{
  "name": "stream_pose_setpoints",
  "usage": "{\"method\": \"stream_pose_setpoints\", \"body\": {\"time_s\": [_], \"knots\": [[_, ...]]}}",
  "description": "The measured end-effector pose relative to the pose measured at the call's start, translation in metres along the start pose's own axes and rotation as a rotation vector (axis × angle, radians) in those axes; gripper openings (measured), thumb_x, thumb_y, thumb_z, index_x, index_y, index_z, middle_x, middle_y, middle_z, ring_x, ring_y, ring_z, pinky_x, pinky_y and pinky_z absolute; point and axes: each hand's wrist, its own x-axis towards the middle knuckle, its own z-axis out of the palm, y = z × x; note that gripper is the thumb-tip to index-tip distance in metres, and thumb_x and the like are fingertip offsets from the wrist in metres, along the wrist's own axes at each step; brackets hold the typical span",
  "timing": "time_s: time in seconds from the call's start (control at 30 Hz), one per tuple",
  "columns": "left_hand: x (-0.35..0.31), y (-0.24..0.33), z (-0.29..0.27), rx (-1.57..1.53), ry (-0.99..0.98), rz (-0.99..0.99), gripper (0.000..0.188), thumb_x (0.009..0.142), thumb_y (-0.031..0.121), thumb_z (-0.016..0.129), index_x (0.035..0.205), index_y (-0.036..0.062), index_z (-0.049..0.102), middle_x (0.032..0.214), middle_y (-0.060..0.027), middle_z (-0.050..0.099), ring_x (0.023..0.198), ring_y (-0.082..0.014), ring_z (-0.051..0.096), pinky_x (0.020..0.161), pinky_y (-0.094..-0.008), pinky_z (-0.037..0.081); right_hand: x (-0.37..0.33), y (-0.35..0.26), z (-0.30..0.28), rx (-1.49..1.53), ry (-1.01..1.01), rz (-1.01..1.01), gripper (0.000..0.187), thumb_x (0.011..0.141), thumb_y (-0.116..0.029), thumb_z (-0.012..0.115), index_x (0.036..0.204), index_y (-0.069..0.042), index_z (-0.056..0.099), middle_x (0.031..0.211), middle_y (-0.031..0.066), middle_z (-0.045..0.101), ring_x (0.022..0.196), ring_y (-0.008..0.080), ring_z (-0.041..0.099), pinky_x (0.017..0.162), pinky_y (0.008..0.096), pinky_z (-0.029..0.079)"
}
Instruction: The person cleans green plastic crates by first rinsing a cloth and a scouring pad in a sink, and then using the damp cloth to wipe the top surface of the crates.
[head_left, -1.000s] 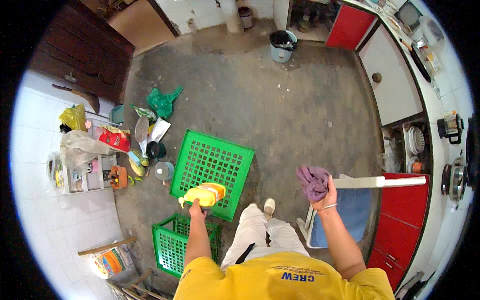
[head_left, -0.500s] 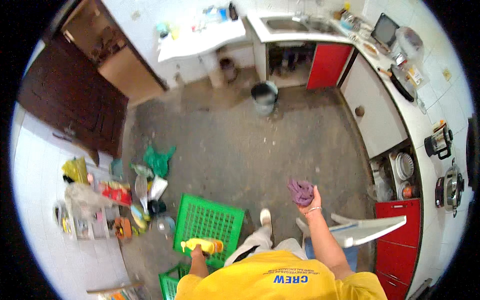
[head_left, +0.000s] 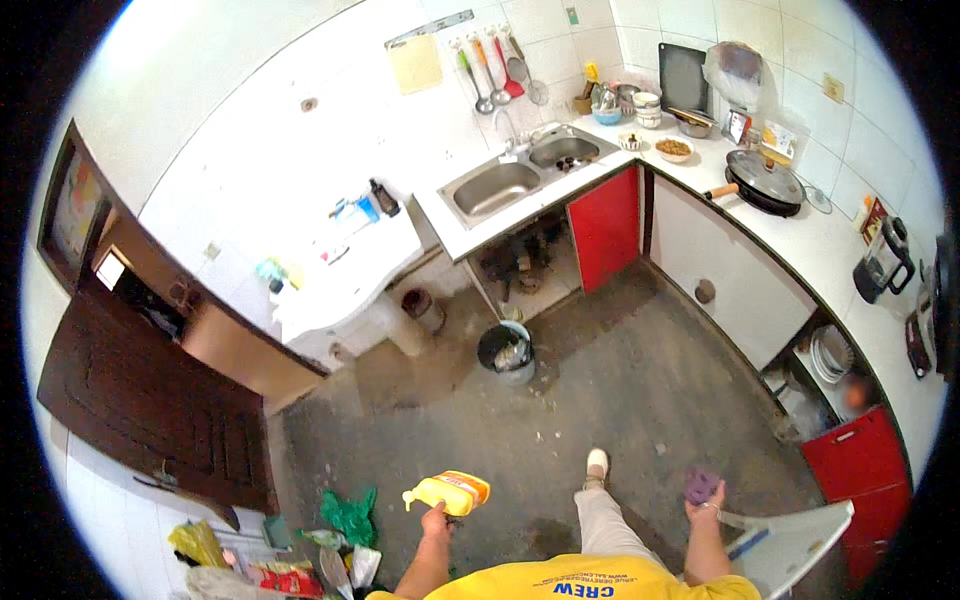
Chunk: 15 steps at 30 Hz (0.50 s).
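Observation:
My left hand is closed round a yellow plastic bottle with an orange-and-white label, tilted onto its side with its narrow top toward the left. In my right hand is a crumpled purple cloth, held out low on the right. Close to that hand stands a white plastic chair. Both hands are over the dark floor, apart from each other.
A bucket with rubbish in it stands ahead on the floor. Beyond it are a double sink and an open cabinet. A pan sits on the right counter. Green bags lie at left, near a dark door.
My view has tilted up toward the sink and the far wall, and the green crate has left the picture. The bottle now shows farther forward; both hands keep their hold.

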Motion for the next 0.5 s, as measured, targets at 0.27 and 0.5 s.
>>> {"method": "stream_pose_setpoints", "body": {"time_s": [0.27,0.5], "knots": [[0.046,0.198,0.178,-0.208,-0.195,0.136,0.021,0.086,0.017,0.055,0.096,-0.0018,0.056,0.085,-0.0067,0.058,0.067,-0.0149,0.054,0.053,-0.0297,0.042,0.102,-0.037,0.162,-0.268,0.251,-0.033,0.051,0.085,-0.054,0.041,0.108,-0.010,0.053,0.110,0.0075,0.058,0.088,0.0225,0.054,0.067,0.0363,0.043],[0.094,0.371,0.320,0.036,-0.225,0.764,0.026,0.082,0.022,0.060,0.095,-0.0012,0.061,0.084,-0.0030,0.059,0.071,-0.0098,0.053,0.059,-0.0259,0.040,0.178,0.026,0.478,-0.068,-0.235,0.001,0.049,0.089,-0.043,0.039,0.121,-0.007,0.046,0.124,0.0109,0.049,0.114,0.0291,0.046,0.098,0.0435,0.035]]}}
